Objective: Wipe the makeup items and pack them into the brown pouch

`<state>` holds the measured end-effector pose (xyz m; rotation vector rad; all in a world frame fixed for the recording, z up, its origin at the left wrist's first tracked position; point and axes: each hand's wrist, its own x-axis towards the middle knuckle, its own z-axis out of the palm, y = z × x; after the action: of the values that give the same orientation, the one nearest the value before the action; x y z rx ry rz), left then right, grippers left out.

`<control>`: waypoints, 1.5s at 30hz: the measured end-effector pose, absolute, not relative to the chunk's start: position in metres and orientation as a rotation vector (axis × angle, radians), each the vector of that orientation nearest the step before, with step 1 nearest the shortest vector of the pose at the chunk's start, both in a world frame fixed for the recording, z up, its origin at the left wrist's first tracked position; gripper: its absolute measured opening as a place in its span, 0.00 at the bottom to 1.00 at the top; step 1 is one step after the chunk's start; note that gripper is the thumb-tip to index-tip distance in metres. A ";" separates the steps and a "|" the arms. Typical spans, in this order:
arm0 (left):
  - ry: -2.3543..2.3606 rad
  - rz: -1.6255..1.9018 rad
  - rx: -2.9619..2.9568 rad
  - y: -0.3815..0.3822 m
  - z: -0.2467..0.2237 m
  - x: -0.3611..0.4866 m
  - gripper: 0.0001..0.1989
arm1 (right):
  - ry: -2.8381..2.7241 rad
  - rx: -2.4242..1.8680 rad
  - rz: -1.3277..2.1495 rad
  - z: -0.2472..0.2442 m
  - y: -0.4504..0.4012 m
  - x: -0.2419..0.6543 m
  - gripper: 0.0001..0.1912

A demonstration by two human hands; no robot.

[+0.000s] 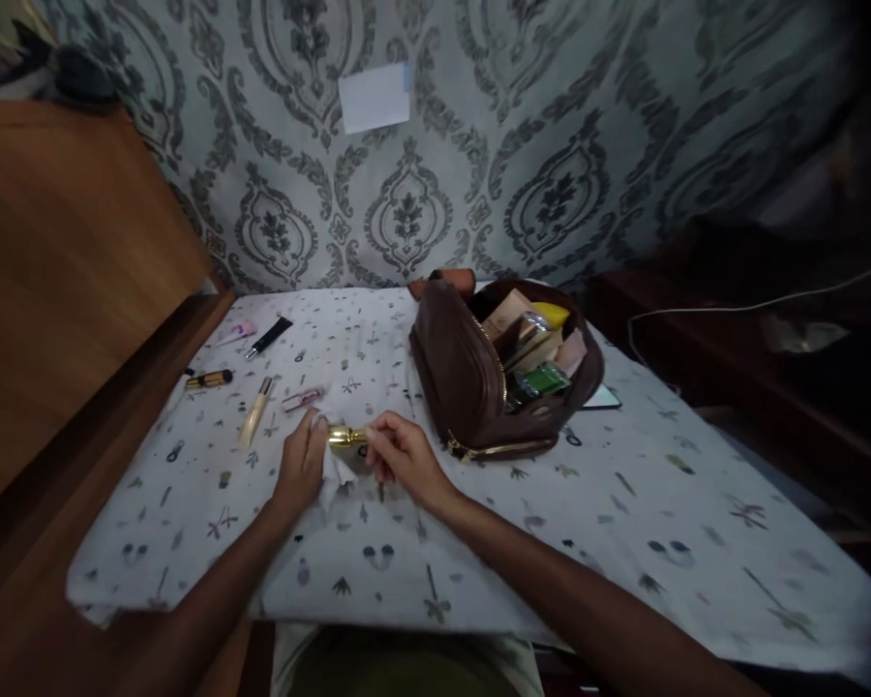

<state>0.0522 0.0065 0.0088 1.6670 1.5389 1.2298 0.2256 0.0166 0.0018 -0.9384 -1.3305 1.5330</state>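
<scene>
Between my two hands, above the patterned cloth, is a small shiny gold tube (346,437). My left hand (303,460) is closed around a white tissue (332,476) and the tube's left end. The fingers of my right hand (405,455) pinch the tube's right end. Just beyond my left hand lies a small pinkish tube (303,398), with a beige tube (255,414) to its left. Right of my hands stands an open brown bag (457,363) holding boxes, a green packet (541,381) and something yellow (552,314).
A black tube (269,338), a gold-and-black tube (209,379) and a pink item (238,332) lie at the table's left. Wooden furniture (73,290) borders that side. A patterned wall covering (406,208) rises behind. A white cable (755,308) runs at the right.
</scene>
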 end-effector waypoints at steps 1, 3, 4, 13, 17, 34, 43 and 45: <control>1.530 1.221 1.700 0.006 0.009 0.053 0.17 | -1.326 -0.948 1.551 0.003 0.017 0.226 0.26; 1.525 1.201 1.768 0.004 0.009 0.053 0.15 | -1.315 -0.956 1.590 0.004 0.019 0.227 0.28; 1.522 1.184 1.800 0.003 0.009 0.053 0.15 | -1.306 -0.957 1.607 0.004 0.020 0.228 0.29; 1.467 1.113 2.044 0.000 0.002 0.050 0.09 | -1.215 -0.884 1.717 0.007 0.023 0.229 0.29; 1.419 1.111 2.063 -0.003 0.008 0.053 0.10 | -1.131 -0.867 1.758 0.006 0.022 0.227 0.29; 1.556 0.985 2.060 -0.003 0.008 0.058 0.13 | -1.353 -0.817 1.581 0.001 0.018 0.223 0.21; 1.484 1.306 2.295 -0.009 0.005 0.065 0.10 | -1.598 -0.847 1.352 -0.005 0.009 0.217 0.08; 1.421 1.295 2.364 -0.008 0.006 0.065 0.09 | -1.637 -0.849 1.342 -0.005 0.007 0.217 0.07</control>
<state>0.0645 -0.0083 0.0062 2.3638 1.4206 1.2947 0.2174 0.0073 -0.0054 -0.8493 -1.6375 1.3422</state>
